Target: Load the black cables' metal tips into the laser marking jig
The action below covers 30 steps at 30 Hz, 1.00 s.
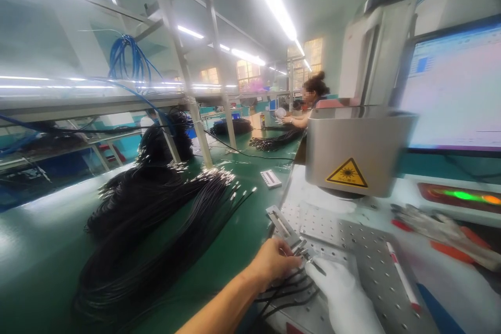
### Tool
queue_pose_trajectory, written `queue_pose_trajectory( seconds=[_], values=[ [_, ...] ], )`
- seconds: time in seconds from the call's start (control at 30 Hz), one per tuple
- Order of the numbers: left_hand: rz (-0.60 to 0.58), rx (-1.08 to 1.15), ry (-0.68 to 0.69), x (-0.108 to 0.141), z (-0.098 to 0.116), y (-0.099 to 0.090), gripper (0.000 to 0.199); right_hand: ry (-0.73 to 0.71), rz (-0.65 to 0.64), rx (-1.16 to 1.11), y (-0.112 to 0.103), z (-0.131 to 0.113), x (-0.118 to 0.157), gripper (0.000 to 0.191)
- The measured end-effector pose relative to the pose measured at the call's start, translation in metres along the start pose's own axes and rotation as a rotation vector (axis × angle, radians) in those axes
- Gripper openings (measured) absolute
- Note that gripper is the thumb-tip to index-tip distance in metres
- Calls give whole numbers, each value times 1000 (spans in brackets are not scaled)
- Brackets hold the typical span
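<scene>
1. Factory benches under fluorescent strip lights are seen stretching back, with a green work surface (pixel 47 250) in the foreground and a co-worker (pixel 313 96) seated at the far end.
2. Large bundles of black cables (pixel 156 219) are spread across the green surface, to the left of both hands.
3. A laser marking head (pixel 358 148), labelled with a yellow warning triangle (pixel 346 173), is mounted above a perforated metal plate (pixel 368 255); a monitor (pixel 456 88) is lit behind it.
4. The left hand (pixel 274 262), bare, is curled with fingers pinched on the cable ends (pixel 303 258) at a small metal fixture (pixel 282 225) on the plate's near-left edge.
5. The right hand (pixel 344 297), in a white glove, is closed on the same cable ends, just right of the left hand; the black leads (pixel 287 295) trail down between and beneath both hands.
6. Orange-handled pliers (pixel 442 235) are lying well apart, to the right.
</scene>
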<state>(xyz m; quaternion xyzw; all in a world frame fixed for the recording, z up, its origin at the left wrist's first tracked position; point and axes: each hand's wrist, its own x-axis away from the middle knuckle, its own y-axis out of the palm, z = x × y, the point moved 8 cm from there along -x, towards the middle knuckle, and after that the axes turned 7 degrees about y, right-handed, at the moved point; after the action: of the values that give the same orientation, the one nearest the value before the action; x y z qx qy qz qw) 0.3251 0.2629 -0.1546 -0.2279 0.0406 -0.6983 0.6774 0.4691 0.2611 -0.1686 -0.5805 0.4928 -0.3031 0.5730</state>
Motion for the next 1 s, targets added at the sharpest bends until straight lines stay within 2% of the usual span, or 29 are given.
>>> queue_pose_trajectory(
  seconds=[0.07,0.2,0.27,0.4,0.5,0.6,0.7,0.8,0.9,1.0],
  values=[
    [-30,34,-7,0,-2,4,15,7,3,-4,0,0,0,53],
    [65,-89,44,-4,-1,-3,13,47,18,-36,4,5,-1,44],
    [97,-182,88,-4,5,-5,10,102,34,-63,7,11,-2,40],
    [124,-268,148,-1,14,-5,11,237,7,-132,16,21,-7,44],
    [129,-321,154,0,16,-4,13,326,-6,-171,21,24,-9,42],
    [137,-414,132,-1,16,-4,15,350,24,-191,22,26,-8,40],
    [143,-518,127,-2,19,-4,15,299,74,-219,21,26,-5,39],
    [136,-555,126,-2,19,-2,12,169,106,-206,16,19,-1,36],
    [131,-533,128,-3,17,0,8,-4,119,-76,12,5,3,48],
    [129,-496,125,-5,14,1,6,-94,126,67,10,-3,3,54]
  ],
)
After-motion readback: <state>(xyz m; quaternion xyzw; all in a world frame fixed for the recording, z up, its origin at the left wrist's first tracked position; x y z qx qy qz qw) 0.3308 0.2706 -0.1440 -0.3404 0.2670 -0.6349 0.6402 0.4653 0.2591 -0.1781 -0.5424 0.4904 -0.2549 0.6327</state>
